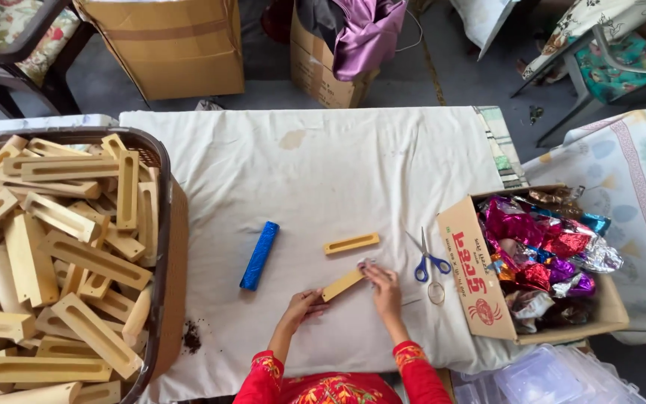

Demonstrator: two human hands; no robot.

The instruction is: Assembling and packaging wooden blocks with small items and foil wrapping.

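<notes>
My left hand (304, 305) and my right hand (384, 286) hold the two ends of a plain wooden block (342, 284) lying slanted on the white cloth (323, 172). The right hand also pinches a small bit of shiny foil at the block's upper end. Another wooden block with a slot (351, 243) lies just beyond. A block wrapped in blue glitter foil (259, 255) lies to the left. Blue-handled scissors (428, 259) rest right of my right hand.
A dark basket (160, 224) at the left is piled with several slotted wooden blocks. A cardboard box (472, 277) at the right holds crumpled coloured foil. Clear plastic lids sit at bottom right. Cardboard boxes and chairs stand beyond the table.
</notes>
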